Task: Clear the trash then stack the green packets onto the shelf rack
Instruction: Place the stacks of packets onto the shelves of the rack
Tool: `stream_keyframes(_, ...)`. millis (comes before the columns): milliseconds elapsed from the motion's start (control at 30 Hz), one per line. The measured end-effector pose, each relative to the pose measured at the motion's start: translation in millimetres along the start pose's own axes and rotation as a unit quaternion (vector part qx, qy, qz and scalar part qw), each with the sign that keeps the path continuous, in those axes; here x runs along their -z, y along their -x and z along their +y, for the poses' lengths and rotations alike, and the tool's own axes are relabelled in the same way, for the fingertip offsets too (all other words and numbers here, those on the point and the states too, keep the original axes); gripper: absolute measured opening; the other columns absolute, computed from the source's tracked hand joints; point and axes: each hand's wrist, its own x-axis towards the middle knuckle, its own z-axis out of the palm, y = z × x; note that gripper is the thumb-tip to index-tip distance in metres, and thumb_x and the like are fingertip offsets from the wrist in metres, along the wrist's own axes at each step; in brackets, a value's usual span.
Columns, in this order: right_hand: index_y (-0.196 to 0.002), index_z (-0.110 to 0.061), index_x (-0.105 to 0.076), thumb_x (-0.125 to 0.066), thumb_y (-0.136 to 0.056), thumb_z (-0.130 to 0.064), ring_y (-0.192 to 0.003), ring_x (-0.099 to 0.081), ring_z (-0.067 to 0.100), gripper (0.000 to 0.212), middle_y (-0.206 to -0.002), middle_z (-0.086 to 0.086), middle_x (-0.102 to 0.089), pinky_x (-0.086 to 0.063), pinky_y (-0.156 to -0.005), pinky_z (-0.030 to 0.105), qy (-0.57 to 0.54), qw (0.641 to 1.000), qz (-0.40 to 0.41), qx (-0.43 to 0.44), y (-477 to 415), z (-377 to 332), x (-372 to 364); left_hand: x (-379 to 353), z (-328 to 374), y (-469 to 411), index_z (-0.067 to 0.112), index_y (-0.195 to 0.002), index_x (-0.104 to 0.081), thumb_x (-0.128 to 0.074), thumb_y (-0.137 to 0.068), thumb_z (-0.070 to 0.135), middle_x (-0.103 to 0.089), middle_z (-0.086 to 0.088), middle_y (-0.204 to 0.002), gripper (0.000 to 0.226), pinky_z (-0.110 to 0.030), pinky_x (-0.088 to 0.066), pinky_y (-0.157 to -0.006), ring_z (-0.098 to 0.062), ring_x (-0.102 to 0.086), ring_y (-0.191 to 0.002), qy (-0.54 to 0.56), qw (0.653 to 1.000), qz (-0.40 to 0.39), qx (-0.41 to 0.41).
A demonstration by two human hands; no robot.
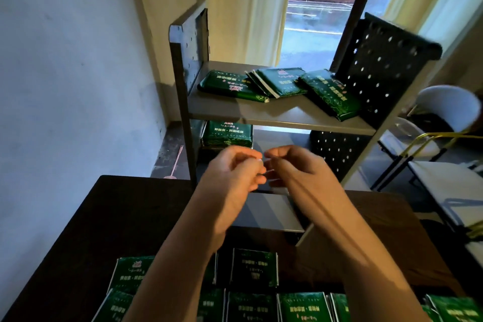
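Three lots up top: glossy green flat rectangular packets with pale print lie above and beyond both grips, on the upper board of the grey metal shelf rack with perforated side panels. The middle lot overlaps the left one. The right one sits askew near the right panel.
Lower-shelf stack: one neat pile of the same packets stands just beyond the left grip, its bottom edge hidden behind the fingers.
Desk rows: more green packets lie below the grips and nearer the person, on the dark brown desk.
Around: a cream curtain hangs high beyond the grips. A white folding chair stands well off to the right of the right grip. A thin pink stick lies on the floor to the left of the left grip.
In the way: forearms cross over several desk packets, and the grips cover the middle of the rack's lower opening.
Pose: both forearms rise from the near edge and converge. The fingers of each grip curl inward, tips almost meeting.
Hold: a pale speck shows where the tips meet, too blurred to identify. I cannot tell whether either grip pinches anything.
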Motion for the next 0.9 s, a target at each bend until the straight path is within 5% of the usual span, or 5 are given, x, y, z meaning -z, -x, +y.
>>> stream_keyframes(133,-0.096,-0.009,-0.069,-0.056,-0.098,-0.011,-0.073,-0.072,0.026,0.014,-0.082,0.010,-0.073,-0.061,-0.065,0.037,0.031,0.993,0.008,0.117,23.8,-60.2,26.1,-7.0,57.9,32.0,0.018,-0.100,-0.063,-0.059,-0.097,0.013,-0.070,-0.001,-0.083,0.008,-0.018,-0.054,-0.063,-0.008,-0.069,-0.073,-0.115,0.982,-0.072,-0.131)
stream_keyframes(300,-0.112,-0.022,-0.063,-0.059,-0.095,-0.015,-0.091,-0.067,0.009,0.019,-0.098,-0.006,-0.070,-0.053,-0.078,0.021,0.126,0.953,0.179,0.208,-3.2,-88.8,53.2,-14.6,109.8,17.9,0.019,-0.112,-0.057,-0.058,-0.098,0.017,-0.061,-0.002,-0.101,0.015,-0.016,-0.054,-0.063,0.000,-0.062,-0.082,-0.257,0.924,0.057,-0.277)
stream_keyframes(533,-0.155,-0.014,-0.016,-0.067,-0.089,-0.039,-0.130,-0.039,0.043,0.087,-0.140,0.025,-0.042,-0.036,-0.106,0.046,0.454,0.881,0.103,0.080,-69.0,-72.5,64.3,-16.6,111.3,-48.0,0.030,-0.154,-0.019,-0.059,-0.092,0.053,-0.021,-0.017,-0.155,0.077,-0.052,-0.026,-0.117,-0.037,-0.020,-0.144,-0.606,0.782,0.050,-0.137)
stream_keyframes(700,-0.155,-0.019,-0.010,-0.066,-0.088,-0.044,-0.124,-0.046,0.044,0.091,-0.134,0.025,-0.046,-0.044,-0.100,0.047,0.451,0.888,0.085,0.021,-84.4,-68.7,64.1,-19.5,94.3,-70.9,0.037,-0.156,-0.009,-0.041,-0.085,0.079,0.002,-0.014,-0.165,0.089,-0.058,-0.005,-0.121,-0.041,0.004,-0.150,-0.610,0.789,0.010,-0.077)
stream_keyframes(900,-0.151,-0.015,-0.023,-0.070,-0.083,-0.023,-0.103,-0.056,0.040,0.083,-0.112,0.019,-0.058,-0.044,-0.074,0.036,0.405,0.908,0.089,0.067,-93.8,-72.3,71.2,-21.1,94.0,-85.6,0.037,-0.152,-0.027,-0.042,-0.091,0.071,-0.027,-0.015,-0.156,0.071,-0.052,-0.014,-0.117,-0.037,-0.020,-0.144,-0.620,0.774,0.050,-0.119)
